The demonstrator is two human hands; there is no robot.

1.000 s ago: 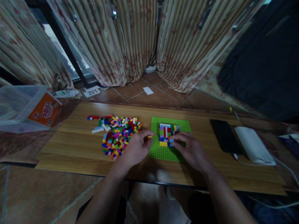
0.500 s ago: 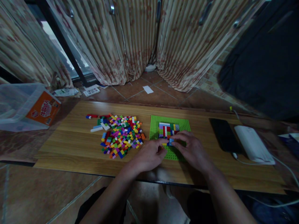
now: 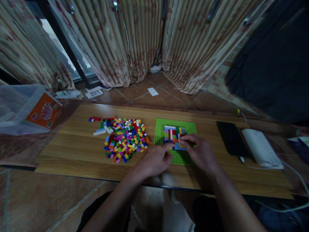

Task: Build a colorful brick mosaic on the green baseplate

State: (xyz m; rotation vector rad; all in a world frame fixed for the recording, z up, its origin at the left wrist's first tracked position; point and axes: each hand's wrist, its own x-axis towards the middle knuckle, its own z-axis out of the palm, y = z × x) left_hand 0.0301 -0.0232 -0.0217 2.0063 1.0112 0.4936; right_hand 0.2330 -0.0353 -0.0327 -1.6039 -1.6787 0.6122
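A green studded baseplate lies on the wooden bench top. Fixed on it is a block of multicoloured toy bricks, with red, white, yellow and grey among them. Along its near edge runs a light blue brick. My left hand reaches in from the left; its index fingertip touches the front of the block by a yellow brick, with the thumb held apart. My right hand pinches thumb and index together at the block's right part. Whatever lies between those tips is too small to make out.
Loose toy bricks form a pile left of the baseplate. To the right lie a black phone and a white power bank with a cable. A clear plastic bin stands beyond the bench's left end.
The light blue brick that my right fingers held now lies against the block's near edge. My right fingertips have shifted slightly up and right; my left hand stays nearly in place.
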